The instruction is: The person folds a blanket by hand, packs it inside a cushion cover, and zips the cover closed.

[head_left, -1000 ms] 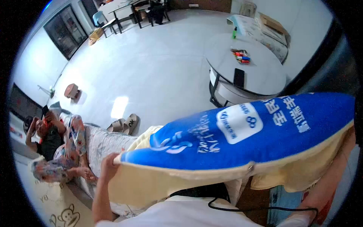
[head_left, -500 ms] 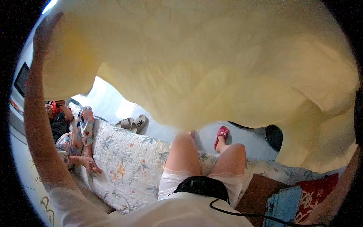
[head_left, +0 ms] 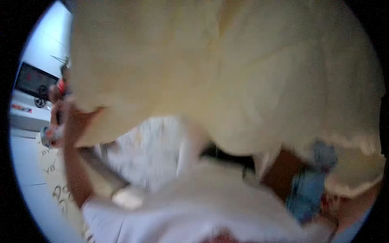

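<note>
A large pale yellow cloth [head_left: 227,81] hangs spread in front of me and fills most of the view, its lower edge wavy. My left hand [head_left: 84,119], blurred by motion, is closed at the cloth's left edge. The right forearm [head_left: 362,204] shows at the lower right beside the cloth. My right hand itself is out of sight, behind the cloth or past the edge of the view.
Below the cloth is a quilted floral cover [head_left: 142,152] on the seat. A blue folded stack [head_left: 306,194] and a brown flat piece [head_left: 283,172] lie to my right. Another person [head_left: 56,105] is at the left, near a dark screen [head_left: 34,79].
The cloth has come lower and nearer, now covering my legs and the slippers on the floor. My left hand has dropped from the upper left. The view has shifted and blurred.
</note>
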`<state>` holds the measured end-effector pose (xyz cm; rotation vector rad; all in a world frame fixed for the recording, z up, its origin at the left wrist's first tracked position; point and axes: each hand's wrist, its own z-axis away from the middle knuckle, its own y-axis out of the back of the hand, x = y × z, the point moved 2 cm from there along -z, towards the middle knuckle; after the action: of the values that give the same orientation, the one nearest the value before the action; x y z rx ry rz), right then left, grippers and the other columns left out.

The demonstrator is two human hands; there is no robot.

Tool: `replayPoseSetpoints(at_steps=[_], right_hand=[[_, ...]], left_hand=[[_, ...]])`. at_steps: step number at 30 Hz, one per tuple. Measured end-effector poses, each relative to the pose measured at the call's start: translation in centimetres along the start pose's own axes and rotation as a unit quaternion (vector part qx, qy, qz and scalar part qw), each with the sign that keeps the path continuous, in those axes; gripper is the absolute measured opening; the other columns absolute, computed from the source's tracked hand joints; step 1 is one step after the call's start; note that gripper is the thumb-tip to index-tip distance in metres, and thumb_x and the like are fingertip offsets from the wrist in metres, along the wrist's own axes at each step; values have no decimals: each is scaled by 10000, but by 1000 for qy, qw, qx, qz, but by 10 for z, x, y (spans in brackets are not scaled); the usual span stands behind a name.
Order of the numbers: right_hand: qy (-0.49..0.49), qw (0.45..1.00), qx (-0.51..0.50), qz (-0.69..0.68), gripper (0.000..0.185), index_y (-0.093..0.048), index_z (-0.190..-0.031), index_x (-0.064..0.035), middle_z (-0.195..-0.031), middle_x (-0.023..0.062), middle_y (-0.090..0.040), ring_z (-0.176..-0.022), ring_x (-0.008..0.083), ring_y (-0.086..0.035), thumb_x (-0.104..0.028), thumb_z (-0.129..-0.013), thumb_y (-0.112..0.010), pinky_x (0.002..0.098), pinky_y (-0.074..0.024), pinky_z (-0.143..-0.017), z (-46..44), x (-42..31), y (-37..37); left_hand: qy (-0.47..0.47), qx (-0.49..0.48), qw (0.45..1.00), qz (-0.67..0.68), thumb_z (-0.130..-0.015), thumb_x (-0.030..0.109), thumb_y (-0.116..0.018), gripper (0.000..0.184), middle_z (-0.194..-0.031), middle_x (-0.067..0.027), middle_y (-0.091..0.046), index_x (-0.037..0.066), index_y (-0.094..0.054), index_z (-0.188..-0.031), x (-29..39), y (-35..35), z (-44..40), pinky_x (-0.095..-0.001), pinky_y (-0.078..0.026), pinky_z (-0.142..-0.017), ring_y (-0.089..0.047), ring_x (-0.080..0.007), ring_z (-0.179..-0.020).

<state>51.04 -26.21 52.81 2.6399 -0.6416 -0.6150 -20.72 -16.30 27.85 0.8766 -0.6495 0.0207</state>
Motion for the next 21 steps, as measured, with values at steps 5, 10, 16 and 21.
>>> replayPoseSetpoints(at_steps=[5,10,16,21], right_hand=[[-15,983,14,-181,257,-627,-964,12,-909,183,-625,-809,294,-569,-177,-904,-465,390,-460,-783,48,77,-65],[190,980,-11,52,266,-626,-982,0,-899,187,-636,-829,318,-587,-208,-896,-483,396,-471,-756,111,134,-38],[179,974,-52,125,339,-578,-1126,-50,-1026,141,-622,-911,286,-597,-298,-927,-460,369,-479,-789,51,229,-100],[179,966,-105,157,425,-534,-1253,-90,-1155,107,-603,-988,249,-604,-374,-958,-419,341,-484,-840,56,269,-92]], left_hand=[[-62,-46,978,193,-896,182,-577,293,-1189,-162,-581,60,-601,-1161,-31,-140,-71,-353,-466,-887,-569,-250,-1093],[33,54,968,244,-889,158,-584,244,-1171,-148,-603,40,-625,-1098,-83,-220,-61,-340,-471,-869,-580,-242,-1080],[-18,226,972,63,-860,128,-599,247,-1112,-115,-621,65,-616,-1099,-64,-139,-113,-371,-461,-883,-578,-293,-1042],[-149,183,943,233,-891,18,-542,289,-1236,-96,-564,46,-571,-1177,-10,-119,-144,-354,-420,-966,-527,-238,-1155]])
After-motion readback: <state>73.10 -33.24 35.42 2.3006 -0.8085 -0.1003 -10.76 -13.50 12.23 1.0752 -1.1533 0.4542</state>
